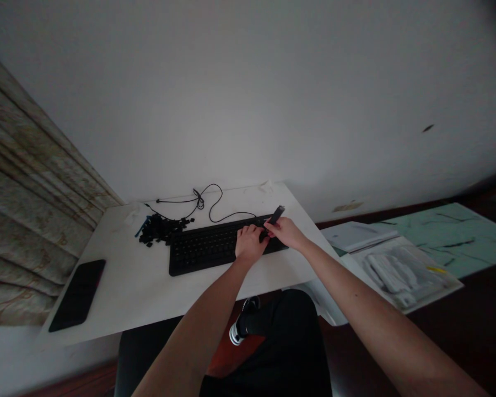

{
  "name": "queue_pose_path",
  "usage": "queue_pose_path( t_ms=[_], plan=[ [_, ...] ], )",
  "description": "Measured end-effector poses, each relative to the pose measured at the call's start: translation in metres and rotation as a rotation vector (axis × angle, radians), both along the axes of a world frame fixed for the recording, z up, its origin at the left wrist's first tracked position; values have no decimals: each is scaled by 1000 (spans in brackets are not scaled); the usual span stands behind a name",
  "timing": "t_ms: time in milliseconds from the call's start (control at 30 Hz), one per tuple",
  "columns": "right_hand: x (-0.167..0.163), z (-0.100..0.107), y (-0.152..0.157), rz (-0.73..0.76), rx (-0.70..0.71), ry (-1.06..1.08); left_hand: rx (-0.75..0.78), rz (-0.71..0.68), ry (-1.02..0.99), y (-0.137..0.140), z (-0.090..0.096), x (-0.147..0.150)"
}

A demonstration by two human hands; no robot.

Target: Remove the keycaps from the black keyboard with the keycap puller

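A black keyboard lies on the white table, its right part partly covered by both hands. My left hand rests on the keys with its fingers stretched out over them. Close beside it, my right hand is closed around a dark stick-like tool, whose upper end sticks up above the fingers. The tool's lower end is hidden at the keys, so its exact kind does not show. A pile of loose black keycaps lies just past the keyboard's left end.
A thin black cable loops behind the keyboard. On the left of the white table lies a black phone. A patterned curtain hangs at left. Flat boards and a plastic-wrapped package lie to the right.
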State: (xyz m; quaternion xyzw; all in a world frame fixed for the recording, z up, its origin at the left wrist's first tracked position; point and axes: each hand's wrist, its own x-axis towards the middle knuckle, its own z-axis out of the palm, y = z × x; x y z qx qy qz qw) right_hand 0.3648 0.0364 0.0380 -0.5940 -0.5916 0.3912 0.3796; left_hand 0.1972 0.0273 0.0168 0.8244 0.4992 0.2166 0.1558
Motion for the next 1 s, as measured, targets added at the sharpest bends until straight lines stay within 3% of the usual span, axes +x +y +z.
queue_pose_path(
  t_ms=[500,1000],
  plan=[
    [-5,17,-10,63,30,-180,-50,-23,74,1,3,-1],
    [-5,23,-11,109,102,-369,-4,-24,82,-1,1,0]
  ],
)
